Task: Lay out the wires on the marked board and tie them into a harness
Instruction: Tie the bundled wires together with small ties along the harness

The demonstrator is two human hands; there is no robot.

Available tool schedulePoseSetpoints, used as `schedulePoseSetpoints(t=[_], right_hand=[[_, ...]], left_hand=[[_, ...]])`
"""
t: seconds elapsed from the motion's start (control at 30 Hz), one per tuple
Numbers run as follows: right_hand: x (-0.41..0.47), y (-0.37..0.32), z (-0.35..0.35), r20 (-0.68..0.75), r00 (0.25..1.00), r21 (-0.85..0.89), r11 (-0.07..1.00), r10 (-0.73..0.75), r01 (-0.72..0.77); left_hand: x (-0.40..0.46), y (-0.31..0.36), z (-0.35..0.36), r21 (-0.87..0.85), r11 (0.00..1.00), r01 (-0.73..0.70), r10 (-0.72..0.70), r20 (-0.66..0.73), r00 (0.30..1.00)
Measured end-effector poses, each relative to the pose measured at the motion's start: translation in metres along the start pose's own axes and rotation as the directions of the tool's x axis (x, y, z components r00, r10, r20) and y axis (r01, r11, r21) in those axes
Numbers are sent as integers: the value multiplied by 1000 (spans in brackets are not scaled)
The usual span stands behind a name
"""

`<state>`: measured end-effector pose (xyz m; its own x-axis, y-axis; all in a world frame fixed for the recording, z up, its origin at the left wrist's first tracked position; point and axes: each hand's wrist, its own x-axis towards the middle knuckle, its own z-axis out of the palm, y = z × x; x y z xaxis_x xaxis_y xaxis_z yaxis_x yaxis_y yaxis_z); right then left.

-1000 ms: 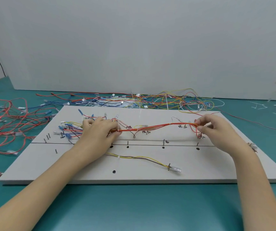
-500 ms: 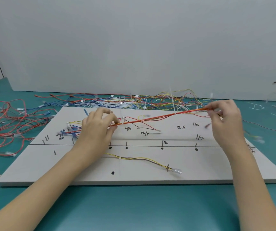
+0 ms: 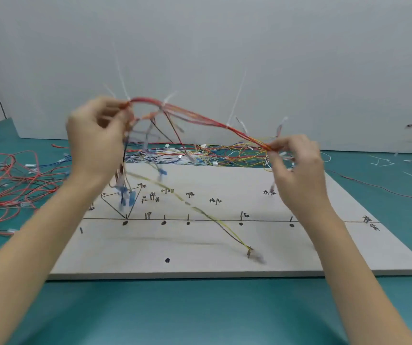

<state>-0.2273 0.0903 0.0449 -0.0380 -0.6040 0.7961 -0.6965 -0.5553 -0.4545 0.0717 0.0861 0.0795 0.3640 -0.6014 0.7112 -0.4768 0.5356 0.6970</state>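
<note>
The wire harness (image 3: 200,118), a bundle of red, orange and yellow wires bound with white cable ties, hangs in the air above the marked board (image 3: 225,245). My left hand (image 3: 95,143) pinches its left end high up, where blue connectors (image 3: 127,197) dangle. My right hand (image 3: 297,165) pinches the right end lower down. A yellow and brown branch (image 3: 200,210) trails down to a connector (image 3: 252,253) near the board's front. The board shows a drawn line, black dots and handwritten labels. Everything held is motion-blurred.
Loose red wires (image 3: 13,185) lie in a heap on the teal table at the left. A tangle of mixed-colour wires (image 3: 212,153) runs along the back edge of the board. Cut cable tie ends (image 3: 384,163) are scattered at the right. A white wall stands behind.
Both hands have lifted the harness off the board, the left hand rising much higher. The side branches now dangle, and the yellow branch has been pulled up off the board.
</note>
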Motion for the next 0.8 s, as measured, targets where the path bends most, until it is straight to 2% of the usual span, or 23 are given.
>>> schedulePoseSetpoints(t=[0.1, 0.17, 0.2, 0.23, 0.3, 0.37, 0.43, 0.5, 0.67, 0.73, 0.8], right_hand=[[2, -27, 10, 196, 971, 312, 930, 135, -192], [4, -43, 16, 373, 907, 524, 763, 195, -379], [5, -46, 18, 471, 860, 617, 623, 198, -481], [6, -46, 18, 578, 798, 675, 451, 170, -584], [8, -42, 17, 739, 674, 665, 149, 8, -731], [7, -41, 16, 777, 594, 596, -57, -208, -801], [5, -43, 18, 744, 562, 529, -196, -362, -826], [1, -48, 21, 698, 559, 496, -260, -448, -828], [-4, -46, 22, 653, 472, 428, -226, -592, -875], [-2, -48, 21, 687, 461, 426, -203, -562, -882], [-1, -53, 20, 768, 475, 496, -70, -431, -866]], left_hand=[[16, 27, 3, -50, 994, -100, 97, -59, 994], [14, 43, 11, -41, 973, -228, 227, -19, 974], [11, 50, 15, -31, 952, -306, 306, 14, 952], [8, 56, 19, -16, 921, -390, 390, 49, 919], [4, 60, 25, 54, 818, -572, 566, 103, 818], [2, 59, 30, 111, 718, -687, 676, 127, 726], [-2, 56, 34, 113, 660, -742, 733, 119, 670], [-6, 53, 36, 108, 617, -779, 771, 112, 626], [-19, 53, 42, 96, 524, -846, 839, 110, 532], [-23, 51, 42, 98, 497, -862, 856, 105, 506], [-28, 50, 41, 91, 451, -888, 881, 118, 459]])
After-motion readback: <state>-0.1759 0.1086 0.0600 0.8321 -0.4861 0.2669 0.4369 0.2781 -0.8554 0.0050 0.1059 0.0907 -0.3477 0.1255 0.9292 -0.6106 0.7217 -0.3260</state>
